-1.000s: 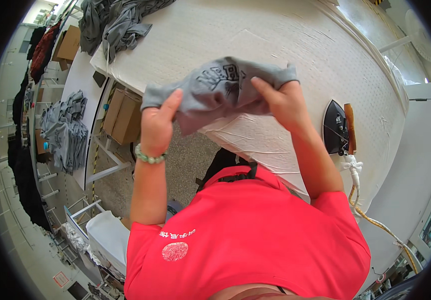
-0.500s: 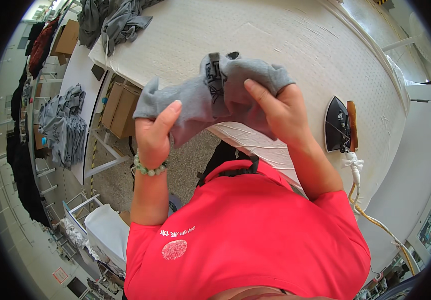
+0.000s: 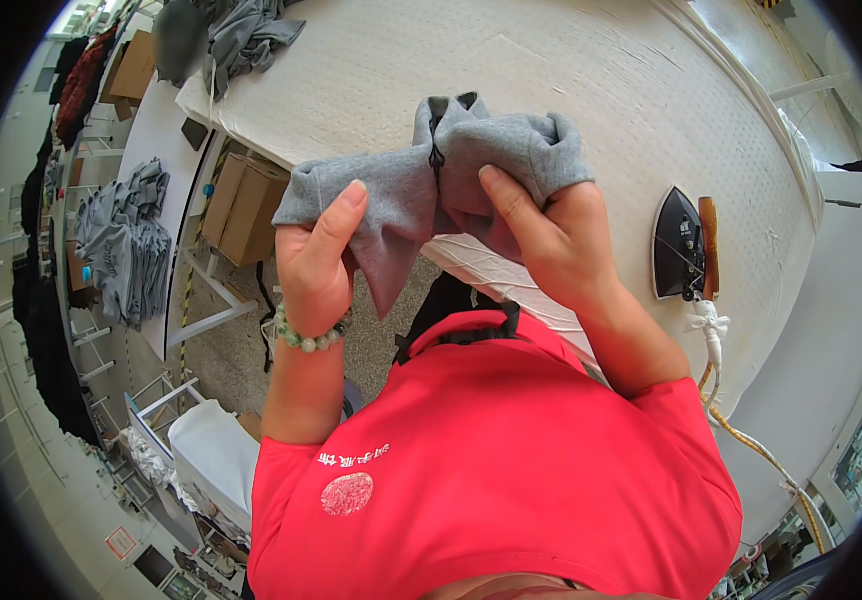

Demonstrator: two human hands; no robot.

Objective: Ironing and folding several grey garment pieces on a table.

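Looking down, I am seeing the white padded table (image 3: 591,90), then the grey garment (image 3: 431,195) bunched above its near edge, my left hand (image 3: 316,265) and right hand (image 3: 551,245) both gripping it; an iron (image 3: 679,245) is resting nearby.

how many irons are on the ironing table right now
1: a black iron lies on the white table to the right of the right hand, which holds the grey garment.

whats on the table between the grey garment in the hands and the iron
Nothing: the head view shows only bare white padded table between the grey garment and the iron.
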